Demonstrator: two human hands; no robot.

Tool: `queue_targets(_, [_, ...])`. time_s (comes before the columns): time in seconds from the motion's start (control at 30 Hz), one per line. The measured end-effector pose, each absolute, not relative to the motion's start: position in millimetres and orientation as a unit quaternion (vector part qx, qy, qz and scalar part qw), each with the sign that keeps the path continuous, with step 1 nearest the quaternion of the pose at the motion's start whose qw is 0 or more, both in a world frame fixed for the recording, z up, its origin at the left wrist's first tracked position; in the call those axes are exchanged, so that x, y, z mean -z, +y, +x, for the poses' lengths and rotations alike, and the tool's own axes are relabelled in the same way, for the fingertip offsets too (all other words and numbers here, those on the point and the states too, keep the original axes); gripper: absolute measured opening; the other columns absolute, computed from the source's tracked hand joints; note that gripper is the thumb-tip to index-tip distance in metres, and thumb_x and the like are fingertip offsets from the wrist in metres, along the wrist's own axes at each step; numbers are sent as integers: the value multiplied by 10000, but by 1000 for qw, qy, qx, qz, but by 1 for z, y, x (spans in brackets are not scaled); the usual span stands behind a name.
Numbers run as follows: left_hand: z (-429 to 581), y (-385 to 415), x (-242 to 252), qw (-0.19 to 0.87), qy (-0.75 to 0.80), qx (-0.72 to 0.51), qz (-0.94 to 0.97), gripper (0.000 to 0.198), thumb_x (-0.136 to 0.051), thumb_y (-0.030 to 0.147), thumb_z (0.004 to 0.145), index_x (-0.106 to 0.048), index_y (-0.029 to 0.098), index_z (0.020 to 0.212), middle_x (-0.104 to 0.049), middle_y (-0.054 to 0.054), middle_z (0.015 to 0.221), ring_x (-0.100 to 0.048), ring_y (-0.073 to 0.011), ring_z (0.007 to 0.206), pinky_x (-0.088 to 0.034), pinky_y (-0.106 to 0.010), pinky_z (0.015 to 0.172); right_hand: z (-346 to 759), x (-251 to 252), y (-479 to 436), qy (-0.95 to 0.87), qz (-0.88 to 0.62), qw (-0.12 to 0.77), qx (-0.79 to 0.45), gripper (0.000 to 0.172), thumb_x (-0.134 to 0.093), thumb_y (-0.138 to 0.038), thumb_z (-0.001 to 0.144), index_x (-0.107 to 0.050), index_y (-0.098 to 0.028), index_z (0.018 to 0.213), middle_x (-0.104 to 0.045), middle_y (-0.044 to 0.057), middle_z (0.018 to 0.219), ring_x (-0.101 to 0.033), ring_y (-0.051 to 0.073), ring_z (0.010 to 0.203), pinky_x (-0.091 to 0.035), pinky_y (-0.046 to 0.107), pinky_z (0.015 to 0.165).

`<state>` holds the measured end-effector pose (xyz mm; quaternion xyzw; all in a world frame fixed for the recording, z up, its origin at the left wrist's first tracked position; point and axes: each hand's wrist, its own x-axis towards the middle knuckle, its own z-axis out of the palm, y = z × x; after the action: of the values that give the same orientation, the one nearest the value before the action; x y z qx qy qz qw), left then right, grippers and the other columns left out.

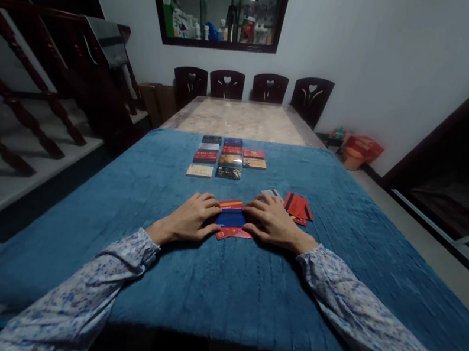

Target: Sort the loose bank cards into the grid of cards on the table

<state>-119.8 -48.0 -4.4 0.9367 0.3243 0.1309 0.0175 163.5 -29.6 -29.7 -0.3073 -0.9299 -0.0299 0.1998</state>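
A small pile of bank-style cards lies on the blue cloth in front of me. Uppermost is a blue card with a dark stripe [231,218]; a red-and-yellow card [230,204] shows along its far edge and a red card [234,233] along its near edge. My left hand [192,217] holds the pile's left side, fingers curled and thumb at the near corner. From the right, my right hand [272,222] grips the opposite side in the same way. Just beyond it lie loose red cards [298,205] and a pale card [273,193], partly hidden by my fingers.
Several neat stacks of cards stand in rows farther off, among them a cream stack [200,171] and a black stack [228,173]. The blue cloth [122,199] covers the near table; bare marbled tabletop [248,119] shows beyond. Dark chairs [226,83] line the far end.
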Motion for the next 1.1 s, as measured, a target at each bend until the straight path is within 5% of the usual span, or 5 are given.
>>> queue_targets(0.6, [-119,-44,8,-46,263,-142,953,231,-551,301,999,-717,149,1047,-710,-138,1057,-615,-276,1102,-489,-427,896,163,24,-30,-936,-285,203,22,415,-591,-478,976,-715,-162,1215,-722,152,1164,-517,286,1080,-381,436,875])
queue_targets(0.87, [-119,-39,7,-43,263,-188,945,313,-420,267,1052,-709,151,1022,-722,-114,972,-633,-230,1013,-498,-381,878,157,37,-20,-922,-305,239,20,252,-521,-209,986,-727,-191,1129,-744,110,1067,-529,252,1039,-385,403,876])
queue_targets(1.1, [-118,-27,17,-42,274,-257,926,302,-399,219,1054,-690,140,1070,-731,-122,935,-656,-211,920,-518,-355,817,152,41,-16,-898,-355,257,40,208,-535,-211,990,-726,-213,1074,-736,85,936,-558,240,985,-386,366,841])
